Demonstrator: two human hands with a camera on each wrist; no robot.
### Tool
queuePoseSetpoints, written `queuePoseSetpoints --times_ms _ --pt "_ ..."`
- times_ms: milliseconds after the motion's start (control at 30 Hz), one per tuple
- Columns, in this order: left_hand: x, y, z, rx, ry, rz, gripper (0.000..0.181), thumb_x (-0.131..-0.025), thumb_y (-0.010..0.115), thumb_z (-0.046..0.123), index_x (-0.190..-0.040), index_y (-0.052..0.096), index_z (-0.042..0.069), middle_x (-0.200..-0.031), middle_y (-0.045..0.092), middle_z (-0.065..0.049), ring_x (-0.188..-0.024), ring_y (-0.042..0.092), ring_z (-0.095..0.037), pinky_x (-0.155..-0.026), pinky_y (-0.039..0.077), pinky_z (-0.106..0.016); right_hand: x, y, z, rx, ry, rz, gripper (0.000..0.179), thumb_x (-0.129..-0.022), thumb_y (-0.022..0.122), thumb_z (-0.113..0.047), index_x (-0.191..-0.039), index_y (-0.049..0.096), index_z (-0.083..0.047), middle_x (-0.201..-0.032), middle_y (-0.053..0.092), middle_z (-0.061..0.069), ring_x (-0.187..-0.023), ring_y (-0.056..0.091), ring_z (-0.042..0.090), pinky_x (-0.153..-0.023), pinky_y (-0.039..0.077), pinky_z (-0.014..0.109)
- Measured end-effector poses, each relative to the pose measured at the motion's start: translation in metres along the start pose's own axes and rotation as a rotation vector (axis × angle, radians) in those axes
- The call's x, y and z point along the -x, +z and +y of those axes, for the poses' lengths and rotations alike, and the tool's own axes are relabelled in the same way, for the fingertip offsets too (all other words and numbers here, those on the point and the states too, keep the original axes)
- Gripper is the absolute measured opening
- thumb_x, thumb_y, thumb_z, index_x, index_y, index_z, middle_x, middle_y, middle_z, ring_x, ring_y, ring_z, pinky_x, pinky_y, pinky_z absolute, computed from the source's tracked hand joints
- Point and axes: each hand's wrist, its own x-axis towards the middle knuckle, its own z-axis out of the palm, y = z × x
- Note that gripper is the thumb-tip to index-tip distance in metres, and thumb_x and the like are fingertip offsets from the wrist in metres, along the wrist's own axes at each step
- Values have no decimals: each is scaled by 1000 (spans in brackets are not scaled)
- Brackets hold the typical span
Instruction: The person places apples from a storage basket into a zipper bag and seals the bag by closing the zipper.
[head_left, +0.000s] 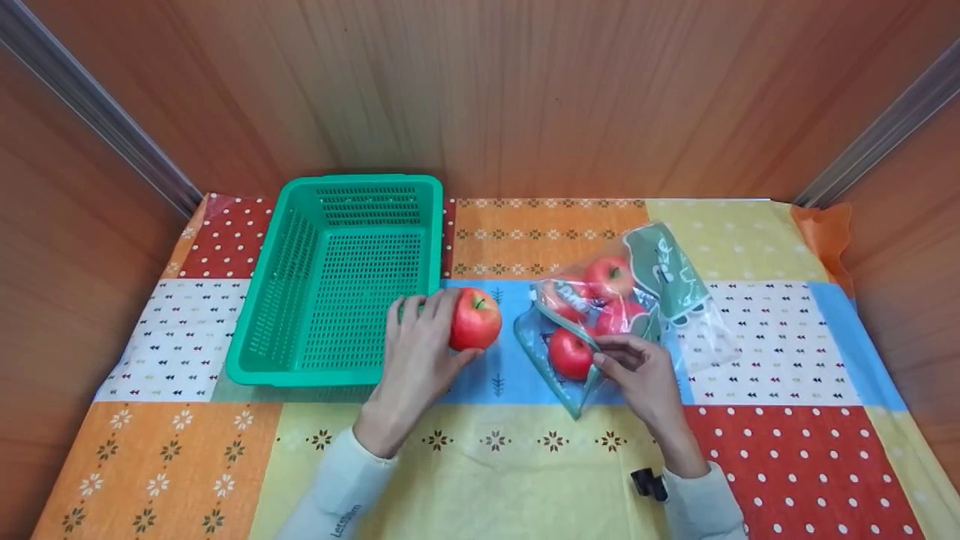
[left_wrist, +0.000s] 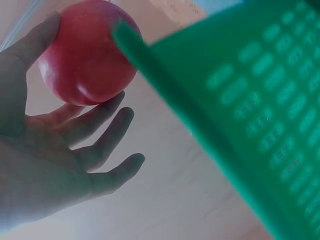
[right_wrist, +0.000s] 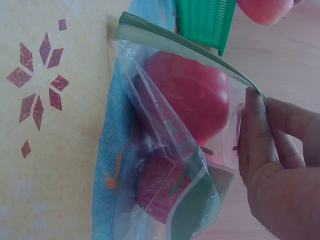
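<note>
Between its thumb and fingers my left hand [head_left: 421, 337] holds a red apple [head_left: 478, 321], beside the right rim of a green plastic basket [head_left: 247, 315]. The left wrist view shows the apple [left_wrist: 90, 55] pinched by the thumb and front fingers, while the other fingers spread free. My right hand [head_left: 637, 371] pinches the green edge of a clear plastic bag [head_left: 551, 382] at its mouth. Several red apples [head_left: 571, 352] lie inside the bag. In the right wrist view, thumb and fingers grip the bag's edge [right_wrist: 220, 62], and the apples [right_wrist: 187, 95] show through the film.
A patchwork-patterned cloth [head_left: 495, 465] covers the table. Wooden panels [head_left: 525, 97] rise at the back and both sides. The basket's mesh floor [head_left: 367, 300] shows with nothing lying on it. A small black clip [head_left: 649, 484] sits at the right sleeve.
</note>
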Motion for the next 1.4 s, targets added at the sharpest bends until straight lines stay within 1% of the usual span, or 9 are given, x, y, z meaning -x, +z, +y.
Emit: queuePoseSetpoints --times_ms 100,333,600,800,1033,1233,1400 --pt "3 6 3 -7 3 -18 83 -71 100 32 -139 61 7 -131 69 -15 -122 58 -37 -108 43 -63 0 0 0 -2 -2 2 26 -94 72 9 -120 73 8 -114 75 21 -92 76 11 -82 61 22" --pt "8 18 11 -8 -4 -90 83 -73 99 33 -142 60 8 -134 68 -13 -124 57 -35 -110 43 -63 0 1 1 10 7 17 24 -94 74 7 -119 73 8 -113 76 20 -90 76 11 -81 61 22" --pt "11 35 15 1 38 -91 78 -75 98 35 -139 60 10 -129 69 -12 -120 58 -32 -108 44 -61 1 1 2 10 16 21 27 -93 76 6 -119 73 9 -113 75 20 -93 76 12 -82 61 22" --pt "12 46 17 -5 35 -112 81 -74 98 34 -140 59 10 -131 68 -11 -121 58 -31 -110 44 -60 1 1 3 10 16 22 26 -94 75 6 -119 73 9 -113 75 20 -94 76 12 -83 61 22" --pt "12 53 22 2 21 -154 82 -74 98 34 -143 58 11 -133 66 -10 -124 57 -30 -112 43 -61 1 1 2 18 30 20 26 -94 74 7 -120 73 7 -113 76 19 -93 76 10 -82 61 22" --pt "12 59 25 -34 27 -164 82 -77 96 38 -144 57 13 -134 66 -9 -124 57 -29 -111 44 -58 1 2 0 10 47 15 26 -94 74 7 -121 73 6 -114 76 18 -93 75 10 -83 61 22" --pt "11 63 27 -48 32 -172 82 -76 96 39 -144 57 14 -135 66 -8 -125 57 -28 -109 46 -55 1 2 0 12 35 20 26 -94 74 7 -120 73 7 -113 76 18 -92 76 10 -82 61 22"
